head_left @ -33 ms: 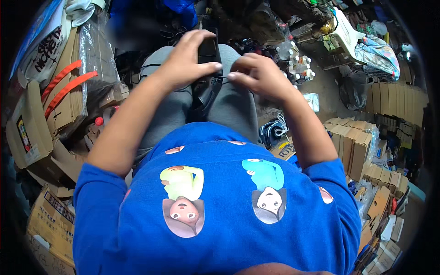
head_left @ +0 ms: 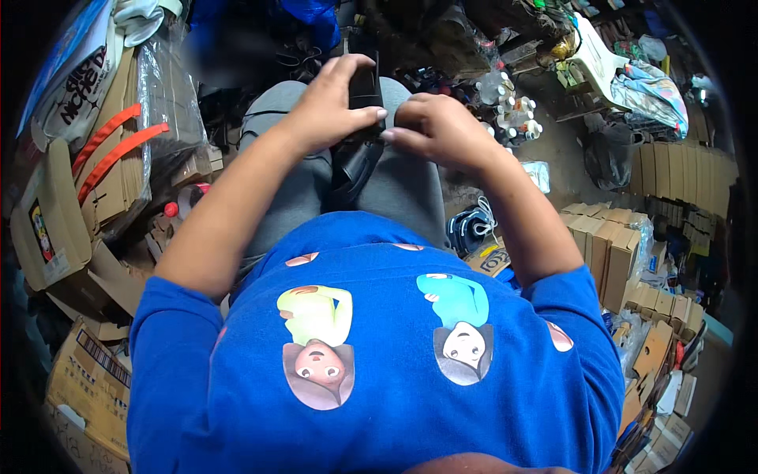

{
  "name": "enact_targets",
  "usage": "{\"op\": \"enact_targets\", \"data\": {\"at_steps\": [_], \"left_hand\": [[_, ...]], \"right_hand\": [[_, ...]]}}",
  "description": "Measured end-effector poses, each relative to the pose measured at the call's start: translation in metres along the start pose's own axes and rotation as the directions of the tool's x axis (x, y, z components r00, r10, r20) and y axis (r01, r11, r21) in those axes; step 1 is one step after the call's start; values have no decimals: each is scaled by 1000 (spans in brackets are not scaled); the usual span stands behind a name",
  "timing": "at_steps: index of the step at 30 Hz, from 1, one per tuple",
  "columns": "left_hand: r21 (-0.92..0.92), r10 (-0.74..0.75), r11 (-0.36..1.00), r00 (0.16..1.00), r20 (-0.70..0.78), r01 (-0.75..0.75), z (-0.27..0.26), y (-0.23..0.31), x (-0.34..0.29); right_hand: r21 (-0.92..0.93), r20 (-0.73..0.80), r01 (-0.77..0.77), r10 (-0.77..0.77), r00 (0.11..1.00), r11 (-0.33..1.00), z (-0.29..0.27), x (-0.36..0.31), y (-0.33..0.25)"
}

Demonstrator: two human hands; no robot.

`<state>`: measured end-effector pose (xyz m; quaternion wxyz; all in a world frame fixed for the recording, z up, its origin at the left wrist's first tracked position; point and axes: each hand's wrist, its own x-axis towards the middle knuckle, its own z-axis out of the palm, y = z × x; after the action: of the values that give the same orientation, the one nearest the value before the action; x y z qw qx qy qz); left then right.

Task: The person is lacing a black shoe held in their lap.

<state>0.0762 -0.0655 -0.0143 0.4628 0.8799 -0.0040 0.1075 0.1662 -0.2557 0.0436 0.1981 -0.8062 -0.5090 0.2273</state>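
Observation:
Between my knees stands a long, glossy black thing (head_left: 359,163), leather-like and strapped; its exact kind does not show. My left hand (head_left: 332,110) reaches over it from the left, thumb and fingers wrapped round its upper part. Close by on the right, my right hand (head_left: 442,130) has its fingers curled, with the thumb tip near the black thing's edge. Whatever lies between those fingers, if anything, is too small to make out. Grey trousers (head_left: 288,186) cover my legs under both hands.
Flattened cardboard (head_left: 47,213) and plastic-wrapped sheets (head_left: 170,103) crowd the left. White-capped bottles (head_left: 517,114) stand beyond my right hand. A dark shoe with pale laces (head_left: 474,225) lies by my right leg. Stacked cardboard boxes (head_left: 608,245) and a white chair (head_left: 596,55) fill the right.
My right hand has shifted slightly left, its thumb closer to the black thing. The left hand keeps its place there, with only a slight shift.

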Motion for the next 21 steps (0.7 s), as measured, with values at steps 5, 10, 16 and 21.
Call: {"op": "enact_targets", "data": {"at_steps": [5,10,16,21], "left_hand": [[-265,-77,959,993,86,97,25,-16,7],[-117,-34,992,996,83,44,26,-12,9],[-224,-73,967,973,217,122,0,-22,17],[-292,-53,926,849,526,238,-35,3,38]], "right_hand": [[-3,77,83,-82,994,997,10,5,2],[58,5,40,-41,999,997,8,-22,-1],[323,-144,-80,132,981,943,-18,-54,-15],[197,-223,-68,112,968,978,5,-36,-8]]}}
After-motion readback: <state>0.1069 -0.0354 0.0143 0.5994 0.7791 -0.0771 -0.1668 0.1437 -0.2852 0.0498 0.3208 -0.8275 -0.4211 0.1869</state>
